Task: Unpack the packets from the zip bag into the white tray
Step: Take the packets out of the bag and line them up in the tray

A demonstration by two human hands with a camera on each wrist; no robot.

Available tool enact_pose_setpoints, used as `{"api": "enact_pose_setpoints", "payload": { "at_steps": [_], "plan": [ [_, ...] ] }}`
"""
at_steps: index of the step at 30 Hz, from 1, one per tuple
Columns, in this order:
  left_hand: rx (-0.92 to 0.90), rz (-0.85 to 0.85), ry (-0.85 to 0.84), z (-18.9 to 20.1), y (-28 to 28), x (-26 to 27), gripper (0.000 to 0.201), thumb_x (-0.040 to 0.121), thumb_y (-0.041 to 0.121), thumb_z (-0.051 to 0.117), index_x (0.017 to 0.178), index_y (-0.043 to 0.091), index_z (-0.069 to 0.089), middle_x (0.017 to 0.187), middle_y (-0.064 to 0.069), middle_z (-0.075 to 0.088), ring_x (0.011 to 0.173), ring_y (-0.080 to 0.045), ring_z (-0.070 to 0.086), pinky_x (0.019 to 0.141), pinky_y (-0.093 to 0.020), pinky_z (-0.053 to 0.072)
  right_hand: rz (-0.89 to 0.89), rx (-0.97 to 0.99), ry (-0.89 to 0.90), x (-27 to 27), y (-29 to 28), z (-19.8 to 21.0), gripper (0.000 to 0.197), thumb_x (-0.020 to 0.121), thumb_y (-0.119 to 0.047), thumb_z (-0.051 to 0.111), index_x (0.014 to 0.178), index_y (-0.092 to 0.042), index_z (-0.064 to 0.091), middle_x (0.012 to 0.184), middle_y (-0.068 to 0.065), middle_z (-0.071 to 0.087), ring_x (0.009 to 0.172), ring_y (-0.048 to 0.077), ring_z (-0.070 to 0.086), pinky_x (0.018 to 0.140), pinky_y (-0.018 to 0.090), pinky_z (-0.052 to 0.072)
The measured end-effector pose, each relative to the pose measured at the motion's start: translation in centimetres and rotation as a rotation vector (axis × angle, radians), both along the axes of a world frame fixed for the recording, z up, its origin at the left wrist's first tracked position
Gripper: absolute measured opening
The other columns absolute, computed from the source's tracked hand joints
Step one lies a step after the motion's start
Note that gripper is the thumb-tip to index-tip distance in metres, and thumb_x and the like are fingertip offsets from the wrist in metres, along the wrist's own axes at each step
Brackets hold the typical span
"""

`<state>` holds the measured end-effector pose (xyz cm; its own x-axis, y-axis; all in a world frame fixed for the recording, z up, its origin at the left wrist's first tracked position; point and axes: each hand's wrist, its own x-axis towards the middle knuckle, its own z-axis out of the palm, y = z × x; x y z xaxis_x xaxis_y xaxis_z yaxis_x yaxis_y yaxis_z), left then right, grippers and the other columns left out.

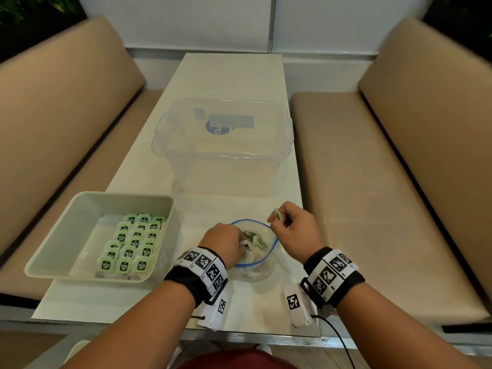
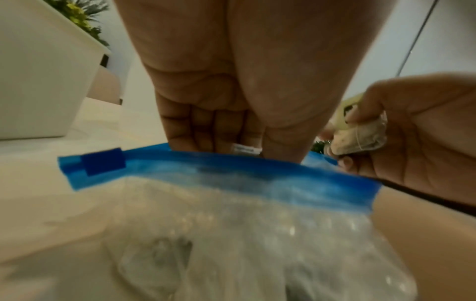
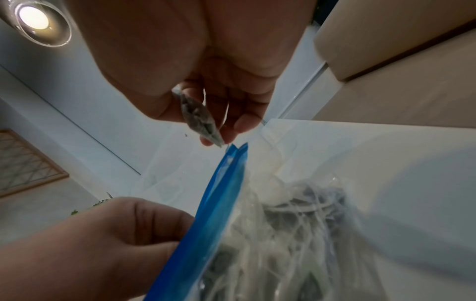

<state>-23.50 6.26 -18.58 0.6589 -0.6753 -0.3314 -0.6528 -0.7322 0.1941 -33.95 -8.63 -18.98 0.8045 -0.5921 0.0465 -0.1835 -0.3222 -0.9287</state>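
The zip bag (image 1: 262, 265) with a blue rim stands open on the table near the front edge, with packets (image 1: 257, 241) inside. My left hand (image 1: 226, 242) reaches into its mouth, and fingers and thumb close on a white bit of a packet (image 2: 246, 149). My right hand (image 1: 294, 227) hovers at the bag's right rim and pinches a tea packet (image 3: 201, 120) with a green tag (image 1: 277, 215). Its lower fingers touch the blue zip (image 2: 257, 175). To the left stands the white tray (image 1: 66, 235), holding several green-tagged packets (image 1: 133, 246) in rows.
A large clear plastic box (image 1: 223, 145) stands behind the bag in the middle of the table. Beige benches (image 1: 372, 182) flank the narrow white table (image 1: 229, 75). The tray's near corner overhangs the table's left edge.
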Motion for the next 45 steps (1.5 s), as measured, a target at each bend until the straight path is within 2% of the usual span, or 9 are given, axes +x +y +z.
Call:
{"api": "enact_pose_setpoints", "payload": {
  "at_steps": [4, 7, 13, 16, 19, 24, 29, 41, 45],
  "plan": [
    [-0.286, 0.111, 0.145, 1.1, 1.1, 1.1, 0.016, 0.084, 0.023, 0.061, 0.094, 0.024, 0.074, 0.087, 0.003, 0.072, 0.082, -0.016, 0.062, 0.070, -0.018, 0.043, -0.020, -0.007, 0.014, 0.5, 0.2, 0.3, 0.028, 0.078, -0.007, 0.055, 0.065, -0.017, 0.033, 0.061, 0.000, 0.043, 0.056, 0.018, 0.036, 0.055, 0.034, 0.039],
    [-0.488, 0.162, 0.243, 2.1, 1.9, 1.7, 0.015, 0.083, 0.016, 0.064, 0.085, 0.030, 0.070, 0.074, 0.013, 0.066, 0.071, -0.005, 0.057, 0.059, -0.005, 0.036, -0.007, 0.026, 0.004, 1.1, 0.5, 0.5, 0.023, 0.079, -0.011, 0.048, 0.067, -0.024, 0.033, 0.064, 0.000, 0.042, 0.061, 0.030, 0.040, 0.058, 0.044, 0.044],
    [-0.877, 0.256, 0.492, 4.0, 3.2, 1.5, 0.014, 0.094, 0.020, 0.061, 0.090, 0.025, 0.048, 0.085, -0.001, 0.075, 0.079, -0.013, 0.073, 0.080, -0.043, 0.056, 0.165, 0.077, -0.043, 2.0, 2.0, 2.1, 0.014, 0.080, -0.016, 0.054, 0.090, -0.026, 0.054, 0.066, -0.001, 0.047, 0.058, 0.014, 0.040, 0.059, 0.031, 0.040],
    [-0.886, 0.211, 0.514, 4.3, 4.1, 1.9, 0.013, 0.094, 0.033, 0.057, 0.092, 0.031, 0.045, 0.089, 0.002, 0.076, 0.086, -0.016, 0.072, 0.086, -0.051, 0.053, 0.213, 0.036, -0.050, 2.9, 2.8, 2.8, 0.009, 0.089, -0.018, 0.064, 0.096, -0.023, 0.063, 0.068, 0.002, 0.058, 0.061, 0.015, 0.052, 0.060, 0.027, 0.048],
    [-0.855, 0.197, 0.490, 4.4, 5.2, 2.5, 0.013, 0.096, 0.034, 0.057, 0.091, 0.030, 0.045, 0.086, 0.010, 0.075, 0.081, -0.006, 0.067, 0.086, -0.042, 0.052, 0.226, 0.007, -0.067, 4.2, 3.6, 3.7, 0.006, 0.094, -0.021, 0.064, 0.091, -0.019, 0.068, 0.080, -0.003, 0.072, 0.075, 0.019, 0.067, 0.068, 0.035, 0.056],
    [-0.893, 0.225, 0.378, 5.4, 7.5, 4.4, 0.017, 0.093, 0.045, 0.059, 0.098, 0.029, 0.061, 0.092, 0.013, 0.073, 0.092, -0.004, 0.066, 0.085, -0.031, 0.052, 0.235, -0.144, -0.088, 6.4, 5.6, 4.9, 0.008, 0.094, -0.021, 0.064, 0.089, -0.018, 0.068, 0.078, -0.008, 0.066, 0.069, 0.008, 0.057, 0.065, 0.023, 0.046],
    [-0.917, 0.267, 0.270, 6.6, 9.8, 7.5, 0.005, 0.091, 0.035, 0.066, 0.086, 0.035, 0.068, 0.083, 0.014, 0.070, 0.079, -0.005, 0.063, 0.076, -0.028, 0.051, 0.296, -0.371, -0.094, 8.9, 8.1, 6.6, 0.010, 0.096, -0.020, 0.060, 0.089, -0.016, 0.067, 0.078, -0.007, 0.060, 0.071, 0.007, 0.053, 0.066, 0.018, 0.040],
    [-0.763, 0.238, 0.324, 7.4, 16.5, 12.8, 0.011, 0.084, 0.036, 0.072, 0.089, 0.027, 0.069, 0.077, 0.001, 0.071, 0.070, -0.014, 0.065, 0.072, -0.037, 0.056, 0.312, -0.363, -0.132, 15.7, 14.0, 7.6, 0.012, 0.094, -0.020, 0.063, 0.086, -0.018, 0.071, 0.080, -0.003, 0.063, 0.075, 0.014, 0.058, 0.068, 0.026, 0.044],
    [-0.822, 0.233, 0.331, 7.8, 17.5, 14.1, 0.008, 0.084, 0.035, 0.072, 0.086, 0.029, 0.069, 0.072, 0.006, 0.068, 0.068, -0.012, 0.061, 0.071, -0.035, 0.053, 0.361, -0.364, -0.112, 17.4, 15.8, 7.9, 0.012, 0.093, -0.020, 0.065, 0.086, -0.018, 0.074, 0.079, -0.005, 0.062, 0.075, 0.011, 0.057, 0.068, 0.014, 0.040]
  ]
}}
